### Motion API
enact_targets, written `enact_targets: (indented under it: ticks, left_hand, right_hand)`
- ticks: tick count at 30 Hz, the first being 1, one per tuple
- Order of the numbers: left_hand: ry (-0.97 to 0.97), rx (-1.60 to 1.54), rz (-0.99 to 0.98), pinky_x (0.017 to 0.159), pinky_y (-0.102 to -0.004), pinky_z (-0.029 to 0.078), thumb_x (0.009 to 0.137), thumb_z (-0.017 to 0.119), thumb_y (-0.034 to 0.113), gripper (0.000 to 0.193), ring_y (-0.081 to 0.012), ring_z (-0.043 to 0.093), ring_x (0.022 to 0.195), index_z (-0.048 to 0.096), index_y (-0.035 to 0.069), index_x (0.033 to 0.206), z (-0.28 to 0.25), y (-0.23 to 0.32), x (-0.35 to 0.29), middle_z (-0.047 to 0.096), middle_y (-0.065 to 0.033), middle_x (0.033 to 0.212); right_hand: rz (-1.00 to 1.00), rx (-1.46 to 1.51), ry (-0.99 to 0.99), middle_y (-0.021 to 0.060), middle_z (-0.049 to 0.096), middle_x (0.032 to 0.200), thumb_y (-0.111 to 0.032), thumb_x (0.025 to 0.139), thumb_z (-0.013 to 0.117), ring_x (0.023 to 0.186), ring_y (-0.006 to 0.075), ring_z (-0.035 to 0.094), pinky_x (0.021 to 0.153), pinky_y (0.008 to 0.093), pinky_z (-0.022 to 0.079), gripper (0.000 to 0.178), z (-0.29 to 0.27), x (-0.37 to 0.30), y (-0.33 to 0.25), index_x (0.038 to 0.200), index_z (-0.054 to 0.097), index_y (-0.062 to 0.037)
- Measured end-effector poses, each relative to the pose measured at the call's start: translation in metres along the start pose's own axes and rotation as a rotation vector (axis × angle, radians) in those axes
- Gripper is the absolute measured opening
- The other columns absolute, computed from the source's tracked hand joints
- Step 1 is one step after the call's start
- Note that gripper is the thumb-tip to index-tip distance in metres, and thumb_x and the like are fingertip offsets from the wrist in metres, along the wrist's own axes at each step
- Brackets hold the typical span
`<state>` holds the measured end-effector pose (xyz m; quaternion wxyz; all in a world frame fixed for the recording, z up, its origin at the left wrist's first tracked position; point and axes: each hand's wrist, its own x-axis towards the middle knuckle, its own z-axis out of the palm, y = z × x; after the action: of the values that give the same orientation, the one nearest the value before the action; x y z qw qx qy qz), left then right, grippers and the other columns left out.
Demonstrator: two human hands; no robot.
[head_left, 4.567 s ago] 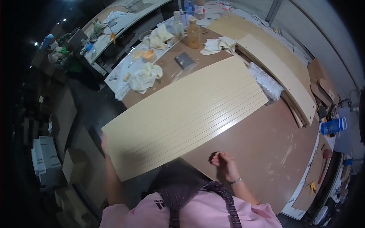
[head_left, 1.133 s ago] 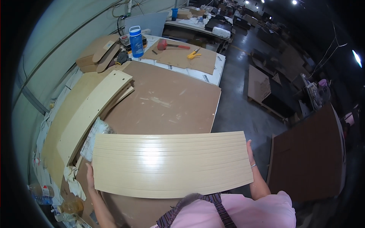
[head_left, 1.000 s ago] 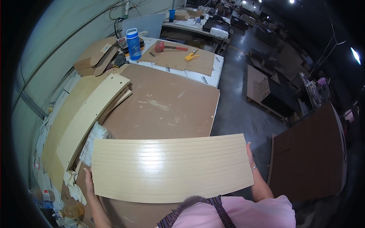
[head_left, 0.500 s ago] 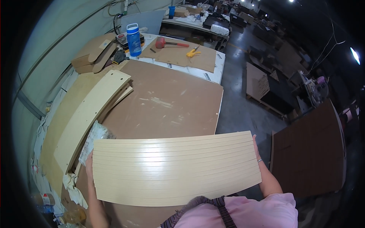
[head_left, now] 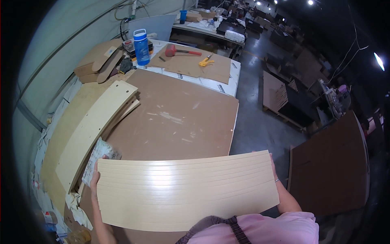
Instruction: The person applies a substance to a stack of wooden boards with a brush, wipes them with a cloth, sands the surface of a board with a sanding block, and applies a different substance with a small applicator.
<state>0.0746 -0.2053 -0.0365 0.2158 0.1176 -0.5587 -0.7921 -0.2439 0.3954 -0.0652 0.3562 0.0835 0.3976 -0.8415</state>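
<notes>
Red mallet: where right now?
In the head view's upper part, just left of centre, the red mallet lies on a brown sheet between the blue bottle and the yellow tool.

Your two hands [head_left: 95, 179] [head_left: 273, 162], one grooved panel [head_left: 187, 195], one loop-handled blue bottle [head_left: 141, 49], one red-headed mallet [head_left: 170, 51], one yellow tool [head_left: 206, 62]

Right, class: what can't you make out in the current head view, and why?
In the head view:
Right hand: mostly hidden behind the right end of the grooved cream panel.
The panel's underside: turned away from the camera.
Amber bottle: cut off by the lower edge.
Clutter on the far table: too small and dim to identify.
</notes>
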Motion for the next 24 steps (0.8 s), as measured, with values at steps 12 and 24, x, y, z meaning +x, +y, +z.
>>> enact_targets:
  ticks: [12,24]
  left_hand:
    - [0.241,0.069,-0.042,0.099,-0.0365,0.046,0.098,0.045,0.041,0.059,-0.0228,0.057,0.119,0.043,0.002,0.142,-0.048,-0.005,-0.057,0.055,-0.0124,0.135]
    - [0.801,-0.228,0.064,0.098,-0.0368,0.047,0.099,0.044,0.042,0.058,-0.0226,0.058,0.118,0.045,0.002,0.141,-0.001,0.015,-0.268,0.056,-0.0127,0.134]
  right_hand:
    - [-0.069,-0.096,-0.162,0.0107,0.064,0.124,-0.045,0.105,0.037,0.112,0.0218,0.061,0.099,0.0360,0.049,0.052,-0.021,0.055,-0.018,0.128,0.058,-0.0025]
    - [0.298,-0.336,-0.397,0.0080,0.066,0.119,-0.043,0.105,0.042,0.106,0.0183,0.064,0.092,0.0331,0.053,0.048,0.142,0.183,0.024,0.125,0.061,-0.0041]
